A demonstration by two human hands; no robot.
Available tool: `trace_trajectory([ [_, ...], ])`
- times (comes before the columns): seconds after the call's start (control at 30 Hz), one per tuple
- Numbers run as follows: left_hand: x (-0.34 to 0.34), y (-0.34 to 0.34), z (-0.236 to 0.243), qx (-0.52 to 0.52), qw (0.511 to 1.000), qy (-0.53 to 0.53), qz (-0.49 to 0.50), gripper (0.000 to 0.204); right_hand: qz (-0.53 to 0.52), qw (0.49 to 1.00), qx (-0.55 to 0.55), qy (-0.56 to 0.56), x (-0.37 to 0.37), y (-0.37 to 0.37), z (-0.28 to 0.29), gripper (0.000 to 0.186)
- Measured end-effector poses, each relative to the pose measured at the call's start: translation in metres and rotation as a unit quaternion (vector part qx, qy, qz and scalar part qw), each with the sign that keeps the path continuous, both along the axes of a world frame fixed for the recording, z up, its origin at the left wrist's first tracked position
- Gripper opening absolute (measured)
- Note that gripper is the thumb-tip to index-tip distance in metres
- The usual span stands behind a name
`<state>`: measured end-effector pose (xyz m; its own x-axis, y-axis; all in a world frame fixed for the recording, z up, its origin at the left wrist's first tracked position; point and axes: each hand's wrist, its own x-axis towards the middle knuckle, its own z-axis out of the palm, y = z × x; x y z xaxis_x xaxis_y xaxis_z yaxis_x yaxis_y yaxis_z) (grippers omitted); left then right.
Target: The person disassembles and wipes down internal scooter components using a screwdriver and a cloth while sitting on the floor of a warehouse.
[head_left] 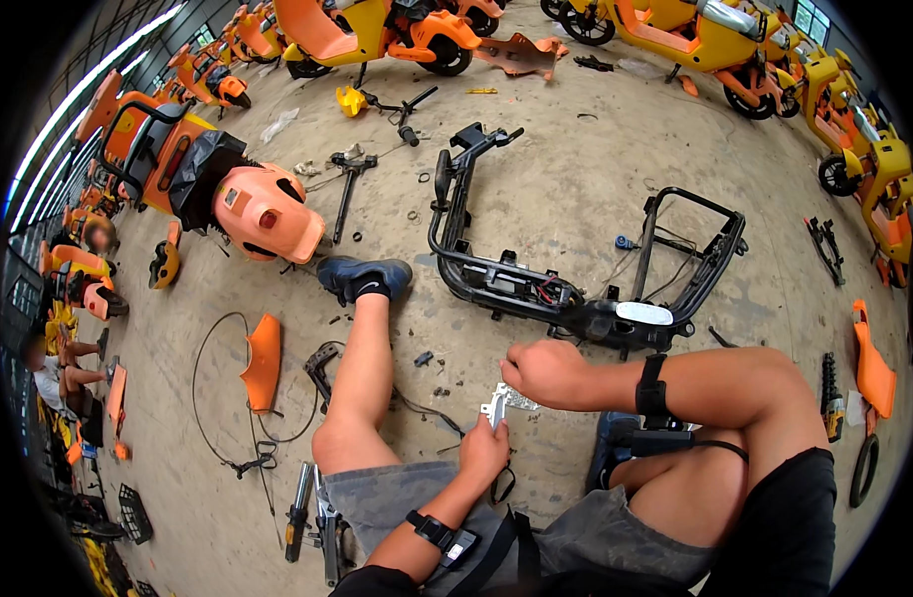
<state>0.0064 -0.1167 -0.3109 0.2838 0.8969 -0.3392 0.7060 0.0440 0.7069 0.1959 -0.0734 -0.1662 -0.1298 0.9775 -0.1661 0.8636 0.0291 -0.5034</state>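
Note:
In front of my lap, my left hand is closed on the lower end of a small white bracket-like part. My right hand is curled in a fist at the top of a silver, ridged piece right beside it. Whether the white and silver pieces are joined, I cannot tell. The fingertips of the right hand are partly hidden by the fist. Just beyond my hands lies a black scooter frame on its side, with wires and a white oval plate on it.
An orange scooter body lies at the left, near my outstretched foot. An orange panel, a looped cable and fork tubes are on the concrete floor. Rows of scooters stand behind; a person sits far left.

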Motion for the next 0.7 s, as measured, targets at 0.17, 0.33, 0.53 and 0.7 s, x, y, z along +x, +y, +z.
trace_trajectory([
  [0.17,-0.002,-0.002,-0.002,0.036,0.999,0.016,-0.023,0.029,0.103,0.993,-0.044,-0.031,0.002,0.0,0.002,0.034],
  [0.33,-0.002,-0.005,0.0,0.053,0.997,0.033,-0.045,0.026,0.203,0.976,-0.067,-0.042,0.004,0.0,-0.005,0.03],
  [0.53,0.0,-0.007,0.013,0.086,0.992,0.001,-0.089,0.027,0.235,0.96,-0.131,-0.076,0.009,-0.006,-0.025,0.027],
  [0.7,0.001,-0.008,0.023,0.093,0.992,0.024,-0.086,0.028,0.213,0.961,-0.161,-0.072,0.007,-0.006,-0.023,0.028],
])
